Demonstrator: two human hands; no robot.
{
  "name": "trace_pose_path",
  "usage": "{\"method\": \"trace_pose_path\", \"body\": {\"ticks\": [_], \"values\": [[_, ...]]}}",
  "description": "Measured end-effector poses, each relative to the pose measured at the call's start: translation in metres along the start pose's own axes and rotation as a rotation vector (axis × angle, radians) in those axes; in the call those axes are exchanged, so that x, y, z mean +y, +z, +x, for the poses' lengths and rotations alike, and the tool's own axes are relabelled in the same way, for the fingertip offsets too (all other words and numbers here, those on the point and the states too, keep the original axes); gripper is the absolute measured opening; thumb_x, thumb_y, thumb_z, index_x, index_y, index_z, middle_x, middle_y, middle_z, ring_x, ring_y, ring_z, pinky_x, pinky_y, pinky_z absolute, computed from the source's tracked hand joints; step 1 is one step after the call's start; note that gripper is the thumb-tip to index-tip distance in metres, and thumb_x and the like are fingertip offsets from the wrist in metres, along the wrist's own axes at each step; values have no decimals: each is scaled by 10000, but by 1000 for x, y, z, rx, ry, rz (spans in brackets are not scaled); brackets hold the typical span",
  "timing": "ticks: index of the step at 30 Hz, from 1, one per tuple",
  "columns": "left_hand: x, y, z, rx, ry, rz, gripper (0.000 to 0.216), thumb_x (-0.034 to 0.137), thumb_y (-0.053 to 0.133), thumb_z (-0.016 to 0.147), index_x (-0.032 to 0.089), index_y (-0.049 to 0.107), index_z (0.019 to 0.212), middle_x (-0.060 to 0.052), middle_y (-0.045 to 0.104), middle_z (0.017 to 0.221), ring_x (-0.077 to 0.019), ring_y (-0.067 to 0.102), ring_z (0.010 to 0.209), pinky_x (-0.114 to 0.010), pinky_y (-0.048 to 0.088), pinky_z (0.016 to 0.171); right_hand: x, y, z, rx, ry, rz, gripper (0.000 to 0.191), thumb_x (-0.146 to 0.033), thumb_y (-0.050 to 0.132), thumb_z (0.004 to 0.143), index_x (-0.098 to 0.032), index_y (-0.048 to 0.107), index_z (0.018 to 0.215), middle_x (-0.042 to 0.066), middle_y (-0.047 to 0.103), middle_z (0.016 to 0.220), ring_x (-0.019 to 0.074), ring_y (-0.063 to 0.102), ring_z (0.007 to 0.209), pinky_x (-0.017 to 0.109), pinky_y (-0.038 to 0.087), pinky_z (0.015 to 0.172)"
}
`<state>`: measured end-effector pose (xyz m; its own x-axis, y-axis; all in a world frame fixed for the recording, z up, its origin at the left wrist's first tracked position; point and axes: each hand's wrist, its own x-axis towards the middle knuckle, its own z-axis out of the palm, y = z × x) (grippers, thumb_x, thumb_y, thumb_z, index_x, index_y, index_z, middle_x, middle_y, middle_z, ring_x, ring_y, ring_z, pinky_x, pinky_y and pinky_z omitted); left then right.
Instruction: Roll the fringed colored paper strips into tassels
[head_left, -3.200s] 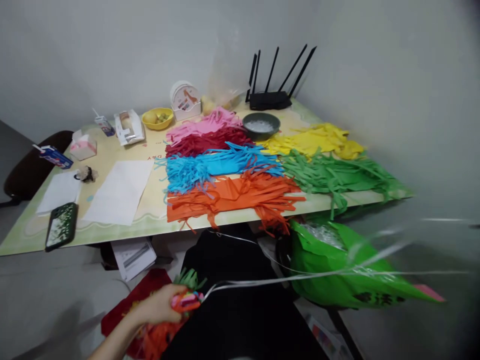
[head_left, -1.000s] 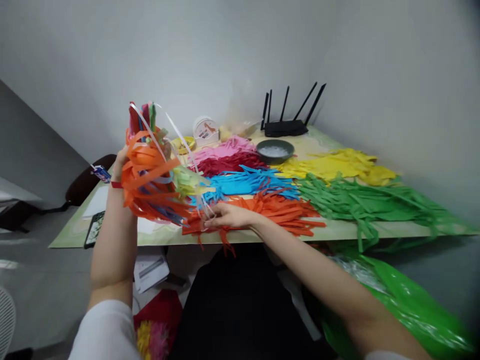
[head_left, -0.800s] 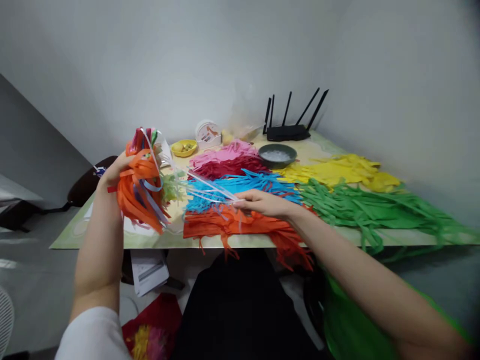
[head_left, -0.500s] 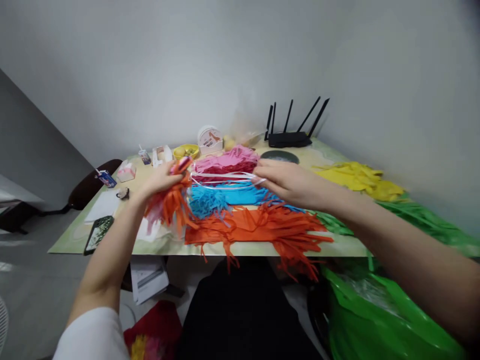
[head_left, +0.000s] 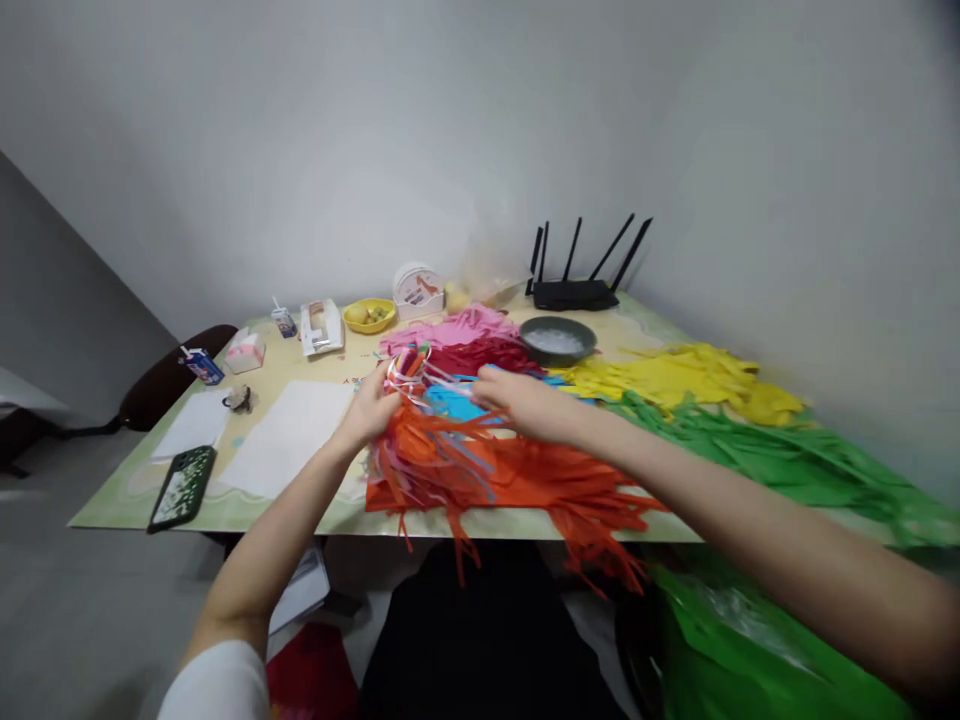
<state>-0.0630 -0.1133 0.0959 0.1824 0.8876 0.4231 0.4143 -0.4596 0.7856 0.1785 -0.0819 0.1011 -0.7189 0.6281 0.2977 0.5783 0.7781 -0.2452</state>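
Tassel (head_left: 427, 440) is hanging over the near orange strips (head_left: 547, 465), the left hand (head_left: 367, 408) curling its fingers closed around the bound neck, while the right hand (head_left: 517, 400), just to the right, is apparently pinching the white ribbon (head_left: 448, 380), its fingertips pressed together, though blur is softening them. For good work, the left grip should be pressing firmly at the neck and the right should be pulling the ribbon evenly, without catching loose strands. Farther out, white paper (head_left: 289, 435) is lying to the left, yellow strips (head_left: 682, 378) to the right, and a bowl (head_left: 585, 345) on the far side.
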Motion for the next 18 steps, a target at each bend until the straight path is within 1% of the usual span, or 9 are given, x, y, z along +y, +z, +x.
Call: {"method": "trace_pose_path", "body": {"ticks": [2, 5, 7, 8, 9, 10, 12, 15, 18], "values": [[-8, 1, 5, -12, -62, 104, 150, 146, 617, 695, 178, 652, 838, -64, 666, 843, -255, 613, 862, -378, 464, 888, -19, 0, -4, -7, -118, -35, 179, -139, 461, 914, -187, 609, 825, 76, 589, 868, 182, 519, 734, 284, 372, 660], [-7, 10, 6, -176, 11, 170, 199, 62, 600, 640, 198, 647, 777, -65, 662, 838, -258, 603, 869, -383, 449, 909, -29, -16, 13, 48, -213, 13, 198, -210, 429, 945, -186, 596, 842, 87, 579, 901, 191, 512, 784, 295, 383, 703], [1, 14, 3, -316, 79, 89, 224, 64, 590, 661, 204, 669, 817, -64, 683, 896, -256, 612, 904, -363, 450, 906, -19, -20, 30, 61, -190, 210, 230, -291, 430, 950, -183, 570, 804, 64, 563, 834, 179, 503, 750, 295, 396, 707], [4, 14, 0, -345, 82, 17, 214, 82, 596, 679, 201, 678, 837, -59, 691, 911, -250, 618, 900, -349, 457, 888, -13, -16, 37, 53, -156, 352, 248, -336, 436, 945, -184, 555, 790, 50, 554, 795, 173, 503, 728, 294, 405, 699], [7, 14, -2, -329, 55, -76, 200, 108, 615, 691, 196, 683, 857, -53, 698, 919, -242, 624, 888, -332, 465, 863, -6, -9, 43, 49, -106, 501, 270, -382, 443, 936, -186, 541, 779, 36, 544, 758, 168, 506, 708, 292, 414, 687], [7, 15, -4, -271, 7, -185, 201, 137, 643, 692, 192, 682, 882, -45, 703, 920, -231, 631, 871, -315, 472, 835, -1, 1, 47, 53, -48, 636, 295, -427, 446, 926, -189, 530, 774, 24, 534, 729, 166, 509, 688, 292, 423, 672], [3, 18, -7, -74, -123, -410, 277, 183, 700, 667, 192, 667, 942, -25, 710, 908, -207, 645, 836, -287, 481, 784, 1, 27, 51, 98, 57, 801, 335, -489, 439, 913, -193, 523, 781, 18, 519, 716, 171, 516, 677, 302, 439, 662], [-13, 31, -5, 214, -296, -671, 373, 204, 740, 605, 195, 653, 967, -8, 719, 841, -191, 670, 801, -267, 492, 738, -13, 61, 53, 279, 144, 783, 316, -454, 415, 927, -184, 570, 874, 62, 537, 853, 213, 547, 836, 359, 453, 807], [-32, 43, 2, 422, -404, -793, 311, 193, 741, 544, 187, 653, 843, 3, 707, 720, -186, 679, 737, -260, 498, 692, -35, 80, 56, 386, 183, 725, 287, -411, 425, 935, -199, 614, 976, 95, 542, 1004, 253, 534, 1028, 403, 415, 960]]}}
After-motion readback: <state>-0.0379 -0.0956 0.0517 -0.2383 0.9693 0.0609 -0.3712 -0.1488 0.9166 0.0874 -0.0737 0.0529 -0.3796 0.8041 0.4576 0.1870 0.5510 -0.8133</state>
